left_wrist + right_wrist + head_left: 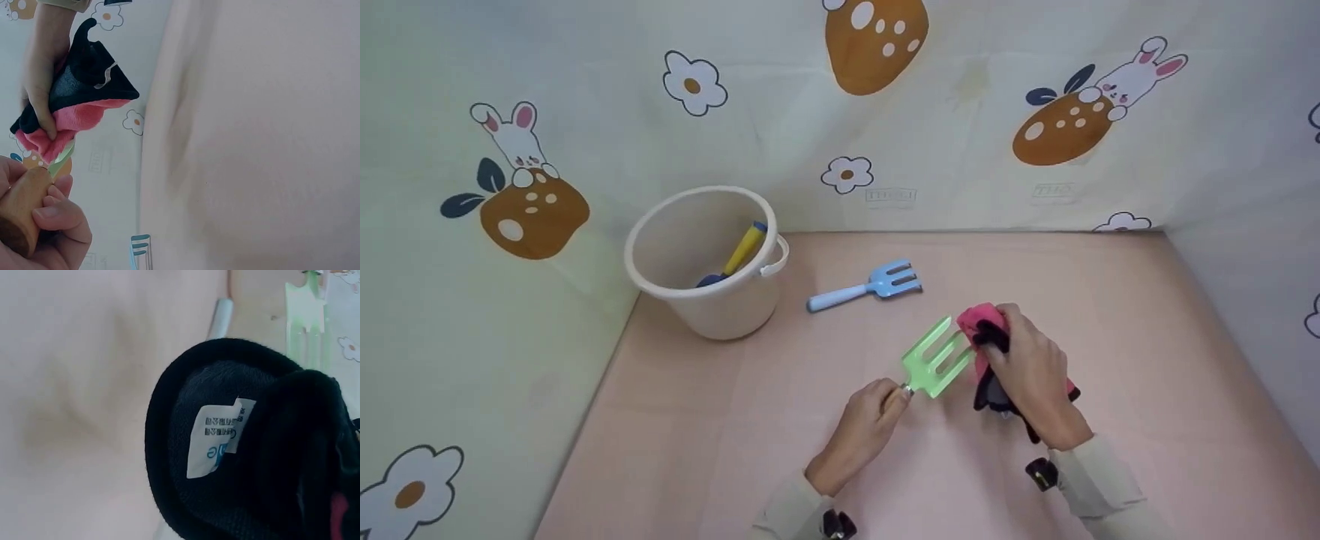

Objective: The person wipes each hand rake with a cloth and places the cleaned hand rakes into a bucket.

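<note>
My left hand (864,426) grips the wooden handle (25,208) of a green hand fork (924,369), its tines pointing up and to the right. A bunched pink and black cloth (979,316) with a white label (212,439) is held in my right hand (1033,369). In the head view the cloth lies against the tine tips; whether it wraps them is hard to tell. My right thumb presses on the cloth's pink side in the left wrist view. Beyond the green fork, a light blue hand fork (840,297) lies on the pinkish surface.
A cream bucket (727,319) with a side handle stands at the back left. Inside it leans a tool with a yellow handle (744,249) and a dark blue lower part. Patterned sheeting (780,135) rises behind and on both sides of the pinkish surface (705,450).
</note>
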### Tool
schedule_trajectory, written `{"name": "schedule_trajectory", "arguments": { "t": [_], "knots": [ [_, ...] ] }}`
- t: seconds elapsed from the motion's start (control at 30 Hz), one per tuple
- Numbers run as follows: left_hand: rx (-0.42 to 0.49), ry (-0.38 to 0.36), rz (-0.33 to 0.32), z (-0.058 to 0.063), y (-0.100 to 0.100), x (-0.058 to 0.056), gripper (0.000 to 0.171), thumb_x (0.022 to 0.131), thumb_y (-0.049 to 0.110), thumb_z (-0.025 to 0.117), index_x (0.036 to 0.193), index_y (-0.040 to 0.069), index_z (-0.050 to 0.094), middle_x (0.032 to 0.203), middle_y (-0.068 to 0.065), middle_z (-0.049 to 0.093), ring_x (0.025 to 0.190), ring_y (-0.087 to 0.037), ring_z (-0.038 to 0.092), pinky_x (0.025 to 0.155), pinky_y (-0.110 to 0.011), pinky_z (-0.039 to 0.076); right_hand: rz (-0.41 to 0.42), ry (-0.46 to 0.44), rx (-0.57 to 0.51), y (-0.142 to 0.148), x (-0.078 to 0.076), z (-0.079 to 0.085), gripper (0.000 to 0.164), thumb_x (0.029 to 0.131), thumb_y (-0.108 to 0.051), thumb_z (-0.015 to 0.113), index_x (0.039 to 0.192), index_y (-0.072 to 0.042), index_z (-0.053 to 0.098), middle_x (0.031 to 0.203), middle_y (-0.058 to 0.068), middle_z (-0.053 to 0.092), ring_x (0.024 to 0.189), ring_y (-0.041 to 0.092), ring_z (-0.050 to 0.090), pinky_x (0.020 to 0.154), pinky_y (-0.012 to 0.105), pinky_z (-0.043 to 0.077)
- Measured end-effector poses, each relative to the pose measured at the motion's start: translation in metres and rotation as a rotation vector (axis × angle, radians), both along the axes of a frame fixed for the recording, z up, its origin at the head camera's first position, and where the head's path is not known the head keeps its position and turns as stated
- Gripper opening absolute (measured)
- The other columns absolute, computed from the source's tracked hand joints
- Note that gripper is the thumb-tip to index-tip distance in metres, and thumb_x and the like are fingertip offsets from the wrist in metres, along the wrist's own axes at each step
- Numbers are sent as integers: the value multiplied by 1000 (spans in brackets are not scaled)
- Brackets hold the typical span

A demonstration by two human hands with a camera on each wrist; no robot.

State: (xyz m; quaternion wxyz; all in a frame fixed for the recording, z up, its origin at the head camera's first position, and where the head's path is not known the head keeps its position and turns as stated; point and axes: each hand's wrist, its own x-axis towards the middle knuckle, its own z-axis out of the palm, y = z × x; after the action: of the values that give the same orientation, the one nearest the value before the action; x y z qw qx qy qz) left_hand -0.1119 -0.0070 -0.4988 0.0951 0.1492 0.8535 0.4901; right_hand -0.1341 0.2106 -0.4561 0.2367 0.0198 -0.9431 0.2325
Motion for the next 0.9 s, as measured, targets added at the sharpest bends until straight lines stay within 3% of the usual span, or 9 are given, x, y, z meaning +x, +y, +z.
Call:
{"name": "schedule_trajectory", "arguments": {
  "t": [0.27, 0.5, 0.7, 0.9],
  "knots": [
    [39, 37, -10, 3, -1, -1, 28, 99, 28, 45, 88, 6, 59, 72, 6, 40, 63, -4, 38, 53, -16, 34, 125, 139, 36, -14, 16, 3, 46, 70, -3, 79, 111, -5, 58, 92, 14, 66, 72, 26, 64, 61, 44, 54],
    [72, 69, -1, 8, -1, -1, 27, 98, 26, 47, 86, 6, 60, 75, 5, 45, 65, -4, 40, 55, -16, 36, 269, 230, 226, -27, 32, -2, 52, 61, -10, 86, 107, -11, 62, 80, 7, 58, 63, 17, 57, 55, 32, 53],
    [98, 55, 13, 12, -1, -1, 25, 97, 24, 47, 85, 6, 59, 76, 4, 49, 66, -4, 42, 56, -17, 37, 274, 212, 259, -31, 37, -10, 56, 59, -8, 87, 109, -14, 63, 82, 7, 57, 63, 16, 55, 56, 31, 53],
    [68, 79, 6, 9, -1, 1, 25, 97, 25, 47, 83, 7, 58, 75, 6, 45, 67, -4, 42, 58, -17, 37, 307, 198, 287, -34, 34, -13, 58, 57, -8, 88, 108, -16, 63, 83, 6, 58, 66, 17, 57, 58, 30, 53]
  ]
}}
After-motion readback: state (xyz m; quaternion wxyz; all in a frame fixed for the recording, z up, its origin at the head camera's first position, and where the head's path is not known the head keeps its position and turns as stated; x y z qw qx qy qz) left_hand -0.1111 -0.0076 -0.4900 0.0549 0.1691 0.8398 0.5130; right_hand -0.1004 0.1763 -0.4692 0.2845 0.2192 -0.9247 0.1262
